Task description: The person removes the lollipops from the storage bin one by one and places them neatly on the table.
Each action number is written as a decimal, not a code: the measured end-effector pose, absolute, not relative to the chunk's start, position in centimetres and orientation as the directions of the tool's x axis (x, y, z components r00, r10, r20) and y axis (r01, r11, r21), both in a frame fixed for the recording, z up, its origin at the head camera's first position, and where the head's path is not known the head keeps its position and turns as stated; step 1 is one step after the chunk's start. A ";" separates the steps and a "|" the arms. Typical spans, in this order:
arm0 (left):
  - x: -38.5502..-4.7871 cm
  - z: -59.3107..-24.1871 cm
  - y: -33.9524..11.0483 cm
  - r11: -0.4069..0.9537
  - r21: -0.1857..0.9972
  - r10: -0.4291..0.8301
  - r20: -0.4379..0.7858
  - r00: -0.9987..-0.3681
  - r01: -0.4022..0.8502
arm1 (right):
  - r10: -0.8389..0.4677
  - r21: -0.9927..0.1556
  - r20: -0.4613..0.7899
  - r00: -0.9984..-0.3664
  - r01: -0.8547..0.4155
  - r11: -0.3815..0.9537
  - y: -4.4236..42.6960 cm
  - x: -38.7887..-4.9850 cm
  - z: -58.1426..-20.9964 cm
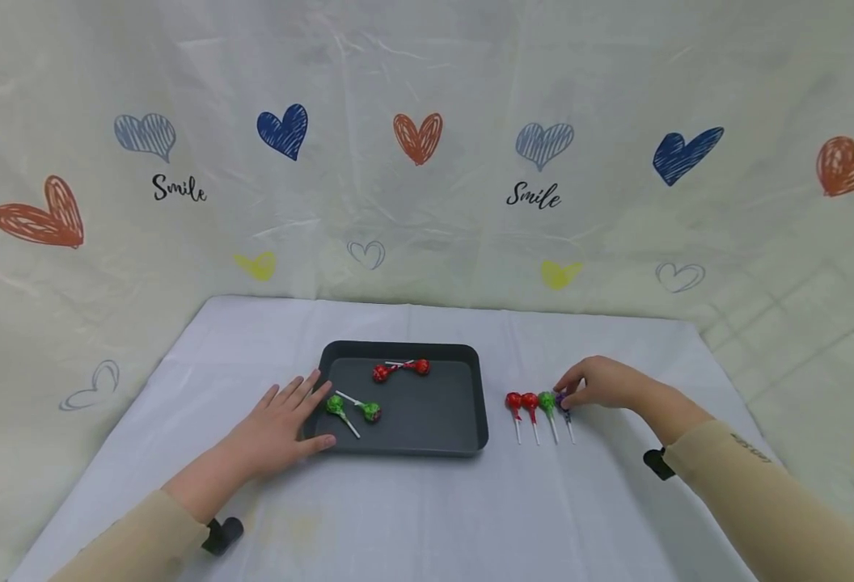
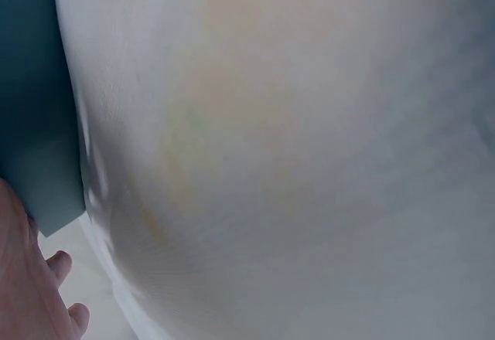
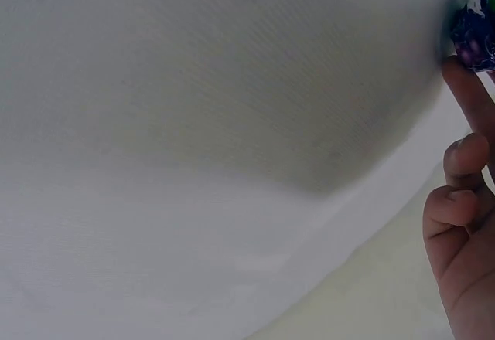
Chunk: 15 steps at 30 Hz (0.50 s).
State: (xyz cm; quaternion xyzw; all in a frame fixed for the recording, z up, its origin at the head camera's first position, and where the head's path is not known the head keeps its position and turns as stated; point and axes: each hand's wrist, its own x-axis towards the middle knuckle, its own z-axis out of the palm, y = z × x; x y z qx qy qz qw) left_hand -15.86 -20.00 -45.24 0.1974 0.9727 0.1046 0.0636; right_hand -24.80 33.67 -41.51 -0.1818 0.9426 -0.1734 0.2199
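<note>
In the head view my left hand (image 1: 281, 428) rests with spread fingers on the left rim of a dark grey tray (image 1: 427, 420). Two red-wrapped lollipops (image 1: 381, 373) lie crossed at the tray's back. Two green ones, one a green lollipop (image 1: 372, 412), lie in its left part. Right of the tray, my right hand (image 1: 605, 384) pinches the head of a purple lollipop (image 1: 568, 416) between thumb and finger. That lollipop ends a row with a green lollipop (image 1: 547, 402) and two red ones, sticks toward me. The right wrist view shows a fingertip against the purple wrapper (image 3: 472, 42).
A white cloth (image 1: 369, 517) covers the table, with a faint yellowish stain (image 1: 292, 525) near the front left. Behind it hangs a pale curtain (image 1: 463, 242) printed with hearts and "Smile". Dark wrist-camera pieces stick out below both sleeves.
</note>
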 end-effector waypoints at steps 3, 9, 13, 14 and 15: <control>-15.7 -45.0 -19.9 0.898 0.232 0.399 -0.075 -0.914 0.373 | -0.420 -0.409 -0.341 -0.841 -0.269 0.872 33.7 -24.8 -41.7; -15.7 -45.0 -20.0 0.895 0.232 0.405 -0.067 -0.912 0.381 | -0.423 -0.425 -0.323 -0.846 -0.270 0.864 33.7 -24.7 -41.9; -15.7 -44.8 -19.9 0.893 0.236 0.409 -0.073 -0.910 0.383 | -0.420 -0.426 -0.320 -0.849 -0.267 0.864 33.8 -24.5 -41.8; -15.7 -44.9 -19.9 0.893 0.235 0.410 -0.069 -0.910 0.385 | -0.418 -0.426 -0.320 -0.850 -0.266 0.865 33.8 -24.5 -41.7; -15.7 -44.9 -20.0 0.890 0.238 0.413 -0.063 -0.908 0.389 | -0.414 -0.421 -0.320 -0.852 -0.264 0.868 33.8 -24.4 -41.6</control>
